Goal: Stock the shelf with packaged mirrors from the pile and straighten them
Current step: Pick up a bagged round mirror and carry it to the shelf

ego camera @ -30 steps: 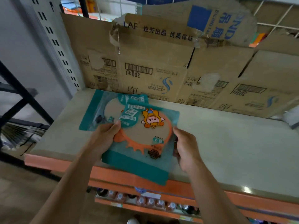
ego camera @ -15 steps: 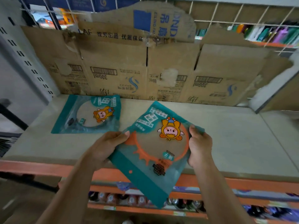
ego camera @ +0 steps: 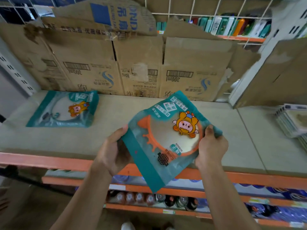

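A teal packaged mirror (ego camera: 166, 140) with an orange frame and a cartoon sticker hangs tilted above the front edge of the shelf (ego camera: 116, 140). My left hand (ego camera: 113, 151) grips its left edge, thumb on top. My right hand (ego camera: 211, 145) grips its right edge. A second teal packaged mirror (ego camera: 64, 109) lies flat on the shelf at the back left, apart from both hands.
Flattened cardboard boxes (ego camera: 141, 67) line the back of the shelf. A stack of flat packages (ego camera: 292, 120) sits at the right edge. An angled cardboard panel (ego camera: 272, 75) leans at the back right. Bottles (ego camera: 149, 198) fill the lower shelf under the orange beam (ego camera: 41, 161).
Both hands carried the orange-framed mirror package rightward, away from the mirror lying at the back left, and tilted it further. The view shifted right as well.
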